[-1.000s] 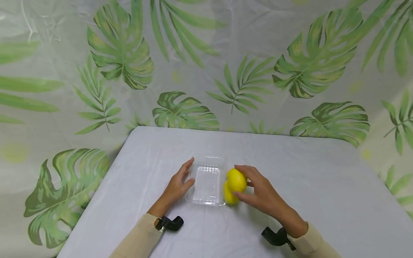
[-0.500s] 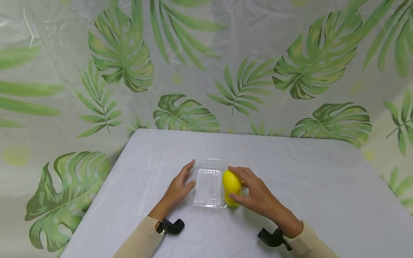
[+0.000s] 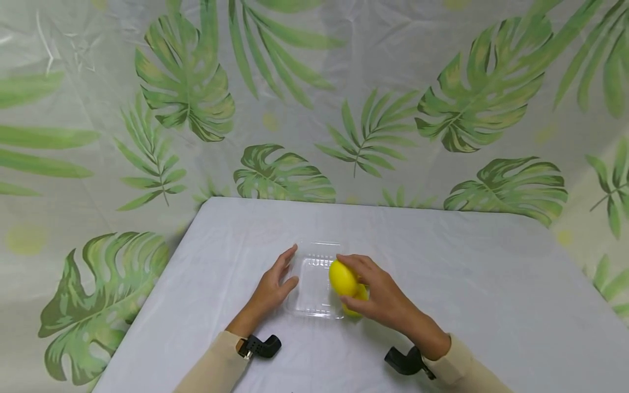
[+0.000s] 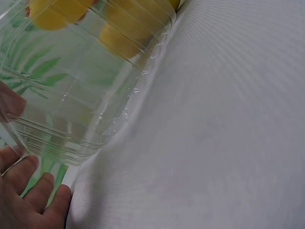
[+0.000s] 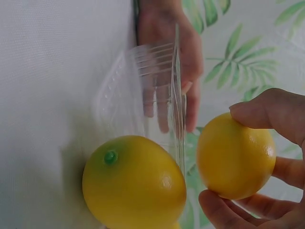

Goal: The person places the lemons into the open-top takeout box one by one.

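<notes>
Yellow fruit sits pinched between thumb and fingers of your right hand, above the right rim of the clear container. Just outside that rim, a second yellow fruit rests on the white-covered table, the container's wall standing between it and the inside. Your left hand, fingers extended and gripping nothing, is at the opposite wall. Leaf-printed cloth hangs behind.

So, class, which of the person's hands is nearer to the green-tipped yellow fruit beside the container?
Right. The right hand is just above the green-tipped yellow fruit, holding a second fruit; the left hand is across the clear container.
</notes>
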Demonstrator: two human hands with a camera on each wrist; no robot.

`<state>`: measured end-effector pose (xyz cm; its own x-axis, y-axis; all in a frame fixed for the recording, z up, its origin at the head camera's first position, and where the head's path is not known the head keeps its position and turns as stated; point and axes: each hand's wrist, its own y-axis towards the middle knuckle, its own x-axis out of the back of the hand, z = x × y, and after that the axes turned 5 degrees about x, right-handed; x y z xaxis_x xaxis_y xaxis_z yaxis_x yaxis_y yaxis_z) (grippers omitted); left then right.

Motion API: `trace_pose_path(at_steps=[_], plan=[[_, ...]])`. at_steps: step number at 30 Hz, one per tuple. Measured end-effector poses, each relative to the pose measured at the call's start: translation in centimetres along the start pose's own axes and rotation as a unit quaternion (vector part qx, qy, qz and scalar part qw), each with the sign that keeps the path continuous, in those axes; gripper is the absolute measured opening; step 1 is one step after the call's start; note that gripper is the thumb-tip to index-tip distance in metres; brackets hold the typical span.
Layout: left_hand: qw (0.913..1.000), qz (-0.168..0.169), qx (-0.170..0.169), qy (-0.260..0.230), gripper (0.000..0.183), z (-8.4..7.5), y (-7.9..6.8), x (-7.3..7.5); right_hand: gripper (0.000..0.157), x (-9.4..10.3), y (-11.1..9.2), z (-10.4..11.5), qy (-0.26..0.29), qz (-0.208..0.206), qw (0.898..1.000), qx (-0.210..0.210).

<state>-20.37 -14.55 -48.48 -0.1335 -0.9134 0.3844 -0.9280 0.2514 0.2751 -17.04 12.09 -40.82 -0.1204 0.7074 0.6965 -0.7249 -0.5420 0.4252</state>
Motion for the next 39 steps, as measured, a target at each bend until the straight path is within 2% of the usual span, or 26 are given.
trace_pose_path(at_steps=[8, 15, 19, 25, 31, 39], plan=[[0.9995, 0.006, 0.032, -0.005, 0.065, 0.0, -0.9, -0.4, 0.073, -1.2, -0.5, 0.0, -0.016, 0.010, 1.000, -0.017], [0.9998, 0.013, 0.013, 0.002, 0.061, -3.1, -1.2, 0.2, 0.072, -1.4, -0.3, 0.1, -0.011, 0.015, 1.000, 0.015], [0.9996, 0.014, 0.019, 0.015, 0.061, -3.8, -0.8, 0.5, 0.071, -1.3, 0.2, 0.1, -0.020, 0.023, 0.999, 0.029], [0.9998, 0.007, 0.017, 0.011, 0.061, -3.9, -0.2, 0.7, 0.070, -1.1, 1.0, 0.0, -0.024, 0.038, 0.998, 0.032], [0.9998, 0.012, 0.015, 0.003, 0.060, -3.9, -0.3, 0.9, 0.068, -1.3, 1.1, -0.1, -0.016, 0.060, 0.998, 0.019], [0.9998, 0.016, 0.010, 0.000, 0.060, -3.9, -0.3, 0.8, 0.068, -1.3, 1.2, 0.0, -0.028, 0.078, 0.995, 0.051]])
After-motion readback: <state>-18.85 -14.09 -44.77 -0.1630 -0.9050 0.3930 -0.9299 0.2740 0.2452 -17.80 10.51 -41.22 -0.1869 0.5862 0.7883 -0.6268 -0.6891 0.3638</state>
